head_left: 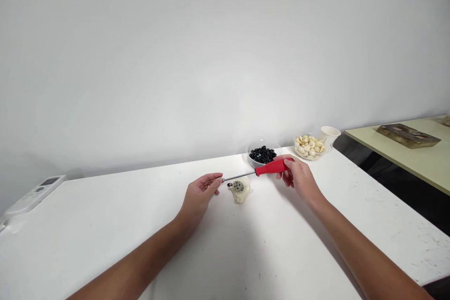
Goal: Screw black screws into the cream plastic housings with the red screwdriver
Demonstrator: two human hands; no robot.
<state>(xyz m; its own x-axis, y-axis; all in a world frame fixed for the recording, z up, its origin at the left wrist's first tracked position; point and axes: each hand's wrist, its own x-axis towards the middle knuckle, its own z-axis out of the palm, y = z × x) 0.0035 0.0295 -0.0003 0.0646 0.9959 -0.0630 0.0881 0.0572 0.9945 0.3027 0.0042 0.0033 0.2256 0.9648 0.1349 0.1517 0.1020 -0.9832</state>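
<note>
Head view. Right hand (298, 176) closed around the red handle of the screwdriver (272, 167), holding the tool nearly level above the surface (105, 225), toward the far edge. Left hand (200, 192) pinching the metal shaft tip between thumb and fingertips, steadying or loading it; whether a screw is sitting on the tip cannot be told. Small cream plastic part (240, 190) with a round metal insert lying on the surface just below the shaft, between both hands, touched by neither. Tiny dark piece (229, 184), possibly a screw, lying just beside the part.

Clear dish of black pieces (263, 153) and dish of cream pieces (310, 146) standing along the far edge, with a white paper cup (330, 132) at the far right corner. Remote control (35, 193) resting at the far left edge.

Progress, as a judgement: tool being prepared, tip not yet engaging the part; driving work apparently remaining.
</note>
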